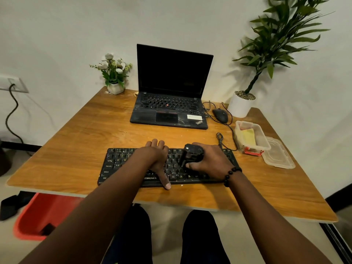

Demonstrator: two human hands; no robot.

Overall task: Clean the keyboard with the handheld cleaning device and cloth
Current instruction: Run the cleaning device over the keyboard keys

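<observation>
At lower centre of the frame, your right hand [207, 161] grips the light, rigid handheld cleaning device [191, 154] by its body; your flat, open left hand [157, 159] steadies the stiff keyboard [118, 164].

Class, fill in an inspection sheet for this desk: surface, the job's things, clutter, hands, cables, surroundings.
Surface: wooden table, pale specks near the laptop.
Job's things: black keyboard at the front edge; handheld cleaning device on its keys; yellow cloth in the open plastic container.
Clutter: laptop, mouse, container lid, flower pot, potted plant.
Hands: left hand rests flat on the keyboard; right hand grips the device.
Cables: mouse and keyboard cables loop right of the laptop; a wall cable hangs from the socket.
Surroundings: white wall; red bin below the table.
</observation>
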